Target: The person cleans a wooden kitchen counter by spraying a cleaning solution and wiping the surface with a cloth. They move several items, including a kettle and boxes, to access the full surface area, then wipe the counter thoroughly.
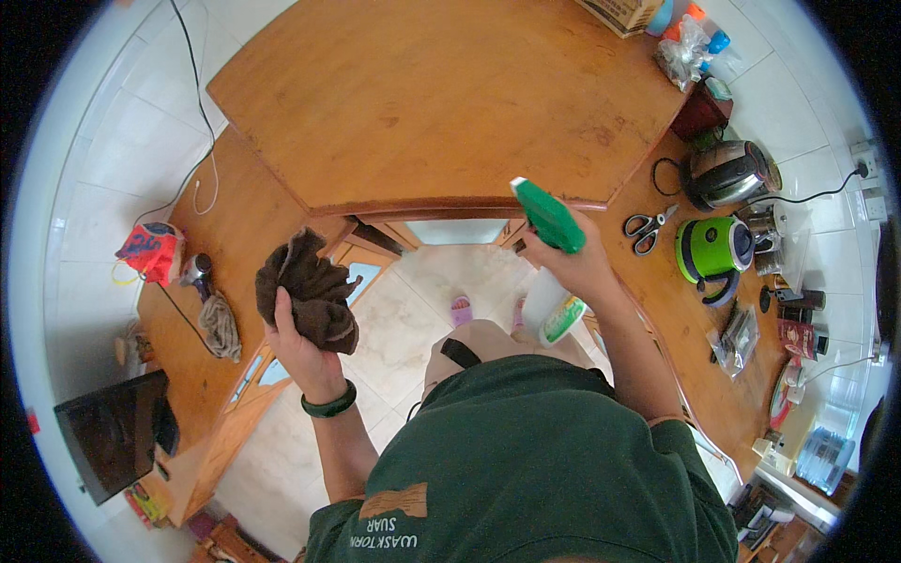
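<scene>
My left hand (pixel 303 345) grips a crumpled dark brown cloth (pixel 306 292), held up above the floor near the left counter. In my right hand (pixel 574 260) is a spray bottle (pixel 552 302) with a green trigger head and a whitish body bearing a green label; my fingers wrap round its neck. The bottle is in front of my body, close to the right counter's edge. Ahead of both hands lies a wooden countertop (pixel 436 105) with dark marks and smudges on its surface.
On the right counter are scissors (pixel 647 231), a green kettle (pixel 714 253), a steel kettle (pixel 732 174) and plastic bags. The left counter holds a hair dryer (pixel 200 274), a beige cloth (pixel 221 327), a red bag (pixel 151 252), a cable and a monitor (pixel 116 433). A cardboard box (pixel 619 14) stands far right.
</scene>
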`<state>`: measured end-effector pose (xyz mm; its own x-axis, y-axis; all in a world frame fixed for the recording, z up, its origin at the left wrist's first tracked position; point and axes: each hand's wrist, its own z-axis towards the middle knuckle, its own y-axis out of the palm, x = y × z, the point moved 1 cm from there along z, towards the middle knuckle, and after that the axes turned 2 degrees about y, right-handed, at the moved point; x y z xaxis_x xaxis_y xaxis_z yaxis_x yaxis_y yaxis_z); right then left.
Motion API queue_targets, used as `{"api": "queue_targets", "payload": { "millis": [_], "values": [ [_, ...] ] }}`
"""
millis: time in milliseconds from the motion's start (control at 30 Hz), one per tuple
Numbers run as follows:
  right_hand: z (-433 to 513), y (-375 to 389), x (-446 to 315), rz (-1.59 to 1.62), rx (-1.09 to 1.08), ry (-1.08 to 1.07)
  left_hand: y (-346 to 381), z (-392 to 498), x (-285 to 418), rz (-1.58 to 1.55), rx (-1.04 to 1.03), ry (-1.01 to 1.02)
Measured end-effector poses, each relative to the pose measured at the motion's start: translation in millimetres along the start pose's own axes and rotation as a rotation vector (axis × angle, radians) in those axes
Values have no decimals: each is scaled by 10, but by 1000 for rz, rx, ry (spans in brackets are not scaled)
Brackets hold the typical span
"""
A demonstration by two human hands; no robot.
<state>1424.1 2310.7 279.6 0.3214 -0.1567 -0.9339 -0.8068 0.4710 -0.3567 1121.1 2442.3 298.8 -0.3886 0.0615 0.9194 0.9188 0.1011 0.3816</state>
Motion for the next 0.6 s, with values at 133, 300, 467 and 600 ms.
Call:
{"api": "queue_targets", "payload": {
  "millis": [133,300,467,600],
  "values": [
    [-261,-317,68,68,70,2,64,29,36,4,11,25],
    [-652,-665,111,73,244,107,255,166,39,27,12,58],
    [-925,-834,102,24,416,93,393,379,-36,57,-50,117],
    [-1020,-930,109,-33,471,119,479,723,-190,322,-168,275]
  ]
}}
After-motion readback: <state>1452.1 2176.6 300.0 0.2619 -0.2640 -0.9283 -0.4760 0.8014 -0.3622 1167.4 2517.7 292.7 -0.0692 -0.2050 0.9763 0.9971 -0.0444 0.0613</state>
